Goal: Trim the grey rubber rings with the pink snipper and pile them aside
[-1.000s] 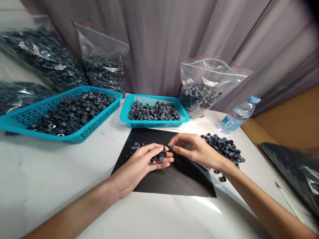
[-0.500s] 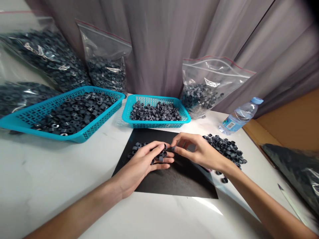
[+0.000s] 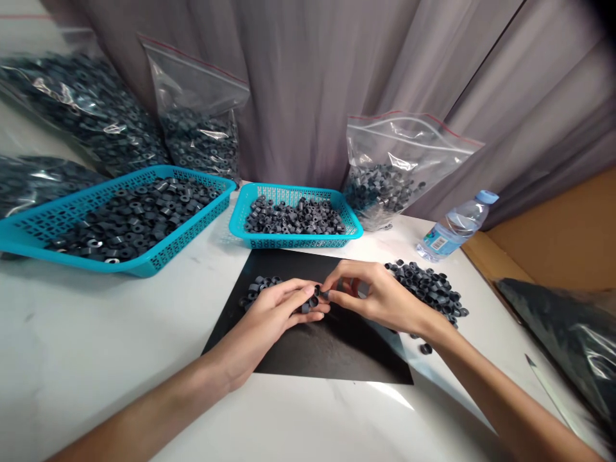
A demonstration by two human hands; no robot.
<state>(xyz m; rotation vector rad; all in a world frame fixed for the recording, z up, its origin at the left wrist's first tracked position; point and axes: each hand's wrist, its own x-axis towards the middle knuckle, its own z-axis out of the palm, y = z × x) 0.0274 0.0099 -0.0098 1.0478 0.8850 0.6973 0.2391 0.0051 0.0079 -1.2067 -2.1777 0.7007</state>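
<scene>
My left hand [image 3: 276,313] rests on a black mat [image 3: 332,350], fingers curled over a small cluster of dark grey rings [image 3: 257,287]. My right hand [image 3: 380,296] pinches one grey ring [image 3: 325,294] between thumb and fingertips, touching the left hand's fingertips at the mat's middle. A loose heap of grey rings [image 3: 428,287] lies on the white table just right of the right hand.
Two turquoise baskets of rings stand behind the mat: a large basket [image 3: 48,221] at left, a small basket [image 3: 294,242] at centre. Clear zip bags of rings [image 3: 399,167] lean on a grey curtain. A water bottle [image 3: 455,226] lies at right, beside a brown board [image 3: 568,244].
The right hand has moved slightly left with its ring until it meets the left fingertips. The left hand's fingers have curled in a little.
</scene>
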